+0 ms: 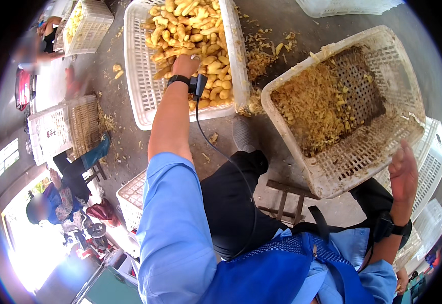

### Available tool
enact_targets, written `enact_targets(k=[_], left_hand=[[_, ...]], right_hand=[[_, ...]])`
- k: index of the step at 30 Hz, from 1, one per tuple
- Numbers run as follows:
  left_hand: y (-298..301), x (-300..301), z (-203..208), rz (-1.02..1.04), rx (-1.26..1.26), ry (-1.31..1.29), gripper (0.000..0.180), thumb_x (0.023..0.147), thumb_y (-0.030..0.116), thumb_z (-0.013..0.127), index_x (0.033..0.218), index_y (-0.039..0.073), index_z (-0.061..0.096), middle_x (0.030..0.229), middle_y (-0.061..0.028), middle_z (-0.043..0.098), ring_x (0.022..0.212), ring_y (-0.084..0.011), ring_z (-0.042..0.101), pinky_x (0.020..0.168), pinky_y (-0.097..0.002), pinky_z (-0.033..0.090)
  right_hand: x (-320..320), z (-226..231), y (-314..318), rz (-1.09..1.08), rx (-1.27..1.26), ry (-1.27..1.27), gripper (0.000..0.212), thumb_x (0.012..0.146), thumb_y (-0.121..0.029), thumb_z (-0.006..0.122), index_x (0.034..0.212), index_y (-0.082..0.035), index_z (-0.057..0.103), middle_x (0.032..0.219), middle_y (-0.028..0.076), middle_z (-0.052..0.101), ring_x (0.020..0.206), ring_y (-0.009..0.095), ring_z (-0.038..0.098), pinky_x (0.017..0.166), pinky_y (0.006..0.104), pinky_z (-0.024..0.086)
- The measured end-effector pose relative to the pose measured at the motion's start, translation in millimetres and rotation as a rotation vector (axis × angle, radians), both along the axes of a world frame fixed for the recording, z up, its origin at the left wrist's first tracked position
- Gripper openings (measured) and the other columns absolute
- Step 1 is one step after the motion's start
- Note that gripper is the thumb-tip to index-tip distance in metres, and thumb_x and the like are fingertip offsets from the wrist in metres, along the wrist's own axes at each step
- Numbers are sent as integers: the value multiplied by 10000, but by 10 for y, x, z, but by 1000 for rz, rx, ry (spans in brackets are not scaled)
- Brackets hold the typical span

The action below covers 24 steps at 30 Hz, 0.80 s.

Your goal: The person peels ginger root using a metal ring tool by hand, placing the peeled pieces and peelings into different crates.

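My left hand (185, 66) reaches into a white plastic crate (145, 96) and rests on a pile of yellow, knobbly ginger-like roots (180, 31). Its fingers point down into the pile and are mostly hidden, so their grip cannot be told. A black band and a cabled device sit at that wrist. My right hand (404, 171) is raised with nothing in it, fingers stretched out, beside the near right rim of a tilted, dirty white crate (408, 91). Stringy yellow-brown peelings (309, 109) and small root bits cover part of that crate's floor.
Peel scraps (261, 63) litter the floor between the crates. A low wooden stool (284, 202) stands by my legs. More white crates (54, 131) stand at the left, and others at the right (431, 162). A seated person (61, 200) is at the far left.
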<state>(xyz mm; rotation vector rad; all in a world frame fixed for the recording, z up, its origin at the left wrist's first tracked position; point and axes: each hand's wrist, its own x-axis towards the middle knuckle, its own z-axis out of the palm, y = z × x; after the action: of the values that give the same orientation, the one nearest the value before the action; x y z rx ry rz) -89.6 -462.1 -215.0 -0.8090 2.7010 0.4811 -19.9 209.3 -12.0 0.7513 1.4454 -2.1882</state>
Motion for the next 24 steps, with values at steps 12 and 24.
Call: enact_targets(k=[12,24], left_hand=[[161,329,734,332,395,275,334,819,267,721,950,-40,728,788,-80,687,735,-136,681,552,-288,580],[1615,655,2809,-41,1098,475,231,945,180,684,1094,4,702,943,-46,734,810,-107,672,708,-254,553]], right_hand=[[95,167,-405,121,238,63,321,996,-186,549,1274,-31,506,770,-20,494,626,63,472,557,209,388],[402,605,-1023,407,78,177,345,971,-139,597,1289,-17,541,866,13,618,645,55,550,545,190,431]])
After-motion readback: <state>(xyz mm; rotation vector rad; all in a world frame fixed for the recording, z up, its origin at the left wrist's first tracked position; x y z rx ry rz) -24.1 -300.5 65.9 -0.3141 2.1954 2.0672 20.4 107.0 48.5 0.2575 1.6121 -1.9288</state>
